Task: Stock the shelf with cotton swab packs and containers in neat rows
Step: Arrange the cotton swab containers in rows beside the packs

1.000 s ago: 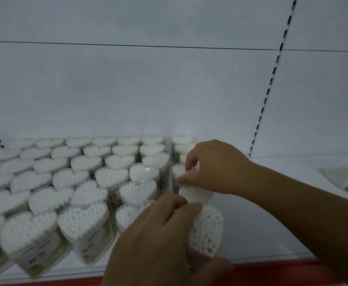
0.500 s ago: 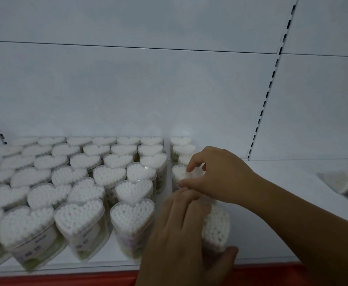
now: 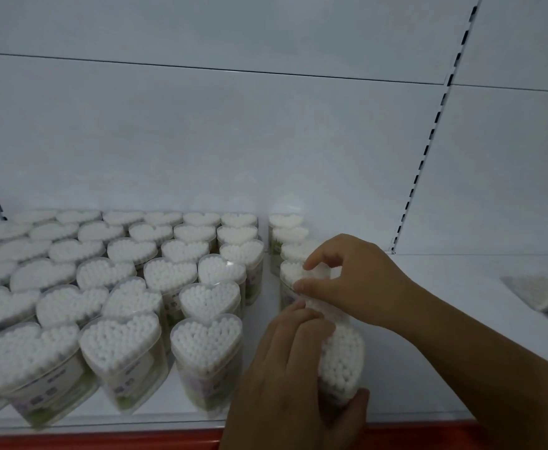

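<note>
Clear heart-shaped containers of white cotton swabs (image 3: 123, 280) stand in several rows on the left of the white shelf (image 3: 428, 319). A separate single row (image 3: 287, 233) runs back toward the wall at centre. My left hand (image 3: 292, 381) grips the front container of that row (image 3: 342, 362) at the shelf's front edge, thumb under its right side. My right hand (image 3: 354, 280) reaches in from the right and pinches the top of the container behind it (image 3: 293, 274) with thumb and fingers. The container between my hands is mostly hidden.
Flat packs of cotton swabs (image 3: 545, 293) lie at the far right of the shelf. A red strip (image 3: 104, 441) runs along the shelf's front edge. Slotted uprights (image 3: 428, 141) mark the white back wall. Bare shelf lies between my right arm and the packs.
The front container by the left block now stands upright in its row. My left hand has slid right, onto the front container of the single row; my right hand stays pinching there.
</note>
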`<control>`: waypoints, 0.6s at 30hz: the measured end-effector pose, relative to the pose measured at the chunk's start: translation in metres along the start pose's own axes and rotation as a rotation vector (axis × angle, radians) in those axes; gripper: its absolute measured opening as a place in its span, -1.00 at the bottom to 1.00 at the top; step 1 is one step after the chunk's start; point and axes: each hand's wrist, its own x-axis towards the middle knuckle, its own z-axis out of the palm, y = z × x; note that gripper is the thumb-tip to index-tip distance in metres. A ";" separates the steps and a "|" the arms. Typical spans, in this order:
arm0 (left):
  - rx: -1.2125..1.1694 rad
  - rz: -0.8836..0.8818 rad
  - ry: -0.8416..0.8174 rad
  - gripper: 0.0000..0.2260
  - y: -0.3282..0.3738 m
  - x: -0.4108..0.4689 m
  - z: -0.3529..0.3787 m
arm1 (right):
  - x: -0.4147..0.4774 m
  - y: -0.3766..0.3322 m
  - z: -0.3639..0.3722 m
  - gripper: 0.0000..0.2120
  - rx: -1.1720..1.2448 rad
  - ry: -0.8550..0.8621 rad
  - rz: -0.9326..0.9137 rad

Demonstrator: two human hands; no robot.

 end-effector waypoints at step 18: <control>0.121 -0.060 -0.123 -0.36 0.005 -0.003 -0.003 | -0.050 0.010 -0.010 -0.69 0.292 0.099 -0.082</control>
